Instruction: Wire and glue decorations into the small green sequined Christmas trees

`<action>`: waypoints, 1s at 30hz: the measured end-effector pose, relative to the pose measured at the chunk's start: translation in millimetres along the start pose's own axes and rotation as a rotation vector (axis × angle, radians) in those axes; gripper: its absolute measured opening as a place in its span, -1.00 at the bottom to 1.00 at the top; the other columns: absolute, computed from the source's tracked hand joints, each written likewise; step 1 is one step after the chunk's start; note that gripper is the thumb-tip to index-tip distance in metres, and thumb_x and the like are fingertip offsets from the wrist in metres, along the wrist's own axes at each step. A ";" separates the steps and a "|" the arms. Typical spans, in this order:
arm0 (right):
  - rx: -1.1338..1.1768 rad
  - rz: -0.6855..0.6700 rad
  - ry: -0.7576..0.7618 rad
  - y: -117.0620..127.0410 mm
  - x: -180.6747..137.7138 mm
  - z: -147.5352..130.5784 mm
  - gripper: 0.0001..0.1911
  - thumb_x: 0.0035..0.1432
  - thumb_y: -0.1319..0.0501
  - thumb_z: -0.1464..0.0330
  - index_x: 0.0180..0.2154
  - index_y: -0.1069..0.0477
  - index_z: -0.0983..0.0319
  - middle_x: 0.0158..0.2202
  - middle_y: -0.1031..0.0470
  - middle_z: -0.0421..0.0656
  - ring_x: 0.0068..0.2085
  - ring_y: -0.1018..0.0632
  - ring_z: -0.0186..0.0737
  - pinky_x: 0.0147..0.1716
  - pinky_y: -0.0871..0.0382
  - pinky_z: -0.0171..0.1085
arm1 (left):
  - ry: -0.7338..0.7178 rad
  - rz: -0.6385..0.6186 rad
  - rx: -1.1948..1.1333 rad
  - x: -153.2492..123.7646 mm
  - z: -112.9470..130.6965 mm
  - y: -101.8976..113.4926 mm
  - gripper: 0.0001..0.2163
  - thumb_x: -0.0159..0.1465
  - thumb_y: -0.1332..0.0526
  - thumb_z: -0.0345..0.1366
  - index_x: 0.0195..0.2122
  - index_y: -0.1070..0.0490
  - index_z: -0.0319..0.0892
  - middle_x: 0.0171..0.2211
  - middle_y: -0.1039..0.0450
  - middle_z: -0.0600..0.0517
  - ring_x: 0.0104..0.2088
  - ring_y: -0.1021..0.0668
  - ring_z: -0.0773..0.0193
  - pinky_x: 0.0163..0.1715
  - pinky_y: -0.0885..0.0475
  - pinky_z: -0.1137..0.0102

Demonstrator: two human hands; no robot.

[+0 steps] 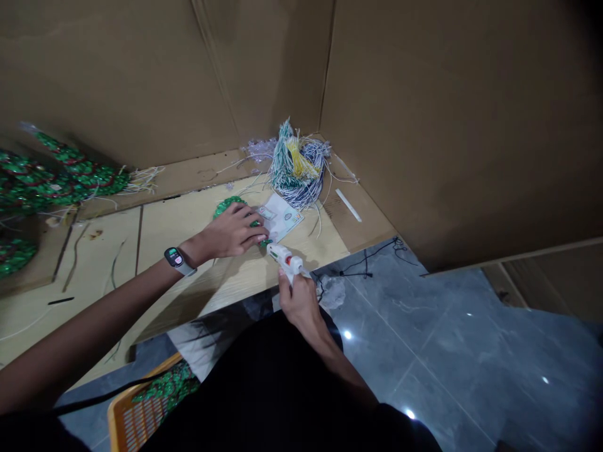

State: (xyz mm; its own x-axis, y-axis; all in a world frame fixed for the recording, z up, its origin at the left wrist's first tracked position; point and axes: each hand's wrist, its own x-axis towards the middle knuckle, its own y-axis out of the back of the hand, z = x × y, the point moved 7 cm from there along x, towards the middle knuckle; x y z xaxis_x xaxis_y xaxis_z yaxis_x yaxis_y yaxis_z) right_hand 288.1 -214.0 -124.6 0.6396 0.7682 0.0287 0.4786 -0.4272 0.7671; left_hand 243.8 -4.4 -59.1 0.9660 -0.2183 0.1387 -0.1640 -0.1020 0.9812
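Observation:
My left hand (234, 232), with a smartwatch (177, 260) on its wrist, lies fingers-down on a green sequinned ornament (228, 203) on the low wooden board (188, 220). Its fingertips press the ornament's edge near a white printed card (281, 217). My right hand (298, 300) is wrapped round the handle of a white glue gun (285, 258). The gun's nozzle points at the spot just under my left fingertips.
A bundle of green, yellow and white wires (298, 166) lies in the corner against cardboard walls (447, 113). Finished green and red ornaments (51, 179) pile at the left. A white glue stick (348, 205) lies right of the bundle. An orange basket (136, 417) with ornaments stands on the grey tile floor (447, 351).

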 end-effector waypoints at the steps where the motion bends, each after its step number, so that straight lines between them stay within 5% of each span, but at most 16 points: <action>1: 0.001 0.002 0.000 0.0 -0.1 0.2 -0.49 0.58 -0.05 0.16 -0.19 -0.66 0.31 -0.30 -0.73 0.16 -0.23 -0.74 0.02 -0.26 -0.39 -0.24 | -0.001 0.001 0.000 -0.1 -0.1 -0.1 -0.69 0.60 -0.10 -0.15 0.09 -0.66 0.00 0.08 -0.63 -0.11 0.11 -0.54 -0.09 0.19 -0.34 -0.08; 23: 0.062 0.011 0.036 -5.1 -1.2 5.5 -0.52 0.58 -0.08 0.18 -0.09 -0.70 0.33 -0.28 -0.75 0.16 -0.14 -0.77 0.04 -0.12 -0.49 -0.25 | 0.012 0.000 -0.057 -0.2 -0.9 2.2 -0.70 0.59 -0.12 -0.13 0.09 -0.66 0.06 0.08 -0.63 -0.07 0.13 -0.54 -0.07 0.22 -0.31 -0.05; 30: 0.046 0.013 0.027 -9.6 -3.7 9.3 -0.47 0.58 -0.08 0.15 -0.22 -0.70 0.32 -0.31 -0.73 0.16 -0.20 -0.76 0.04 -0.18 -0.47 -0.24 | -0.002 -0.033 -0.047 -0.3 -2.6 -1.0 -0.70 0.59 -0.12 -0.10 0.10 -0.65 0.06 0.09 -0.62 -0.08 0.12 -0.55 -0.09 0.22 -0.30 -0.07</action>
State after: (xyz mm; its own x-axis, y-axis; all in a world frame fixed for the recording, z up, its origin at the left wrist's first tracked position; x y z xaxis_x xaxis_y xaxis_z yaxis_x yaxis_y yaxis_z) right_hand 286.7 -217.1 -138.0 0.6298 0.7748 0.0558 0.4979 -0.4578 0.7366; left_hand 244.3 -1.7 -59.8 0.9703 -0.2173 0.1064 -0.1229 -0.0635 0.9904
